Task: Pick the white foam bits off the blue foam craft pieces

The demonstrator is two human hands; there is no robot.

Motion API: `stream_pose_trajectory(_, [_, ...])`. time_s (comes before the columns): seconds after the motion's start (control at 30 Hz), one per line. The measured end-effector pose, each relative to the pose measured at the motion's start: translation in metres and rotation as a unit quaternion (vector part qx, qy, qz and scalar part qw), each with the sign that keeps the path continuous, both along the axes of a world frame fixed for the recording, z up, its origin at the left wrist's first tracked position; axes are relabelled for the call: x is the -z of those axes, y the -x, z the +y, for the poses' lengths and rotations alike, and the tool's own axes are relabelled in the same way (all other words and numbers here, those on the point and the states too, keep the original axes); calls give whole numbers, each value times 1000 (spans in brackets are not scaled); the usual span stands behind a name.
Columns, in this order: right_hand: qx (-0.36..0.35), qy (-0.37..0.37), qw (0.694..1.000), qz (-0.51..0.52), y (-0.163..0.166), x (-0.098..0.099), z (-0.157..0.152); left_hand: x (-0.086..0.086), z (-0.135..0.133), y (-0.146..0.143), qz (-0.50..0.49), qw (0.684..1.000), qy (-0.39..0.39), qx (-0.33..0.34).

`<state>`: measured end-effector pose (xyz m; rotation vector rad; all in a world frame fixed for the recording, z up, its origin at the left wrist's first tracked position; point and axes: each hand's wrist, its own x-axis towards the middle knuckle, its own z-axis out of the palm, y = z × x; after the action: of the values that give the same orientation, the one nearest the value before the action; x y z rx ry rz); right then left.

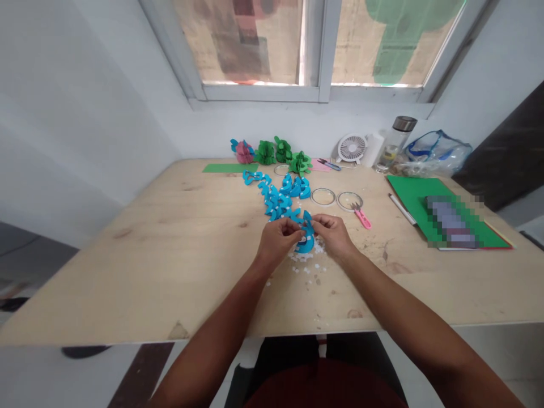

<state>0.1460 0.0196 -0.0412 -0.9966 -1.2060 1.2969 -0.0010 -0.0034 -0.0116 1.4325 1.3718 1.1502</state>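
Observation:
Both my hands meet at a blue paper cutout with small white patches, just above the table. My left hand pinches its left side, thumb and fingertips together. My right hand pinches the upper right part near the curved tip. Fingers partly cover the cutout. Right behind it lies a heap of blue paper pieces, several also dotted with white. Small white paper bits are scattered on the wood below and beside my hands.
Two tape rolls and pink-handled scissors lie right of the heap. Green paper figures stand by the wall, near a small fan and a bottle. A marker lies beside green sheets at right.

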Motion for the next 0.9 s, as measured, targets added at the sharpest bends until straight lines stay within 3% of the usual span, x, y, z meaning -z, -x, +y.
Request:
stream_pose_trajectory(0.27, [-10, -7, 1000, -13, -2, 3, 2, 11, 3, 1, -47, 999, -12, 14])
stream_pose_trajectory(0.9, [-14, -2, 1000, -13, -3, 1, 2, 8, 1, -1, -111, 993, 16, 30])
